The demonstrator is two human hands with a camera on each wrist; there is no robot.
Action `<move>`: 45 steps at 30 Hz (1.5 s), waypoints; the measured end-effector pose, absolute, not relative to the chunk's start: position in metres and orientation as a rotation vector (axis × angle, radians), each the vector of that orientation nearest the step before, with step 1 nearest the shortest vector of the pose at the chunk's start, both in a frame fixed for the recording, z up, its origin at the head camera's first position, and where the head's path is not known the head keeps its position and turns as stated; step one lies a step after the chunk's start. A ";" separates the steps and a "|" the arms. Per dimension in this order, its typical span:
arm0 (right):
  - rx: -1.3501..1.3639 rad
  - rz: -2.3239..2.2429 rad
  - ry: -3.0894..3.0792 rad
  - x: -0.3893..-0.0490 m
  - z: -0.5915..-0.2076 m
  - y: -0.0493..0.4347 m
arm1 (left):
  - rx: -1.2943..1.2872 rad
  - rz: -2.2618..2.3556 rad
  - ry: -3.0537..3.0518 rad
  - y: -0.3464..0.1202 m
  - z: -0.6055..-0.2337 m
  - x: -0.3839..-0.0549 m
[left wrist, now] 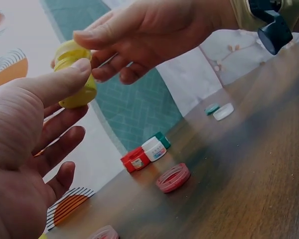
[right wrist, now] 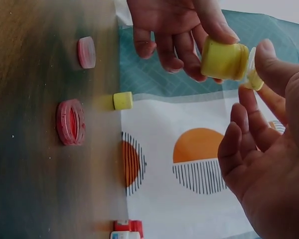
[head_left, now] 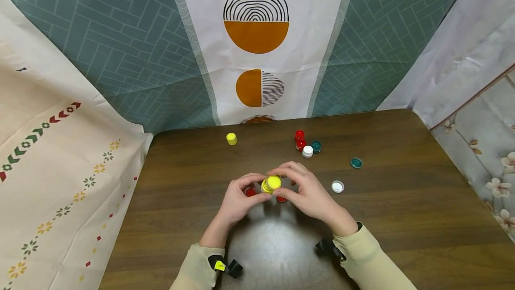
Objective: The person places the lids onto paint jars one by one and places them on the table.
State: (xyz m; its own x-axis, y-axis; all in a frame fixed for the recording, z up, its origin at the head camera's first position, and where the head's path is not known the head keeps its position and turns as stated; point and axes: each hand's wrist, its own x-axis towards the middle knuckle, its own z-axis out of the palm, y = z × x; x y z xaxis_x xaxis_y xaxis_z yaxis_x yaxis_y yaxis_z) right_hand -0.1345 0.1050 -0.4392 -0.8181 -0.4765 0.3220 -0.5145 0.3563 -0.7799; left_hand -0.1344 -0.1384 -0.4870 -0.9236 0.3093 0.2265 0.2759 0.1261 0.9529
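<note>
My left hand (head_left: pixel 238 198) grips a small yellow paint jar (right wrist: pixel 222 60) between thumb and fingers, above the table. Thumb and fingertips of my right hand (head_left: pixel 307 194) pinch its yellow lid (right wrist: pixel 255 73). In the right wrist view the lid sits at the jar's mouth, tilted, with a gap showing between them. The jar is held on its side in that view. Below the hands lie two red lids, one red lid (head_left: pixel 250 191) partly behind my left fingers and another red lid (head_left: pixel 281 199) under my right thumb.
Another yellow jar (head_left: pixel 231 139) stands at the table's back. Right of it cluster two red jars (head_left: pixel 300 145), a white jar (head_left: pixel 307 151) and a green jar (head_left: pixel 316 147). A green lid (head_left: pixel 356 162) and a white lid (head_left: pixel 337 186) lie to the right on the wooden table (head_left: pixel 402 218).
</note>
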 end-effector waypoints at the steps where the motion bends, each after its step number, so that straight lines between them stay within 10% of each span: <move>1: 0.937 1.480 -2.562 -0.134 -0.440 0.105 | 0.605 1.967 2.339 -0.139 -0.487 -0.135; 45: 1.173 0.831 -2.569 -0.135 -0.441 0.112 | 0.665 1.900 2.454 -0.140 -0.490 -0.137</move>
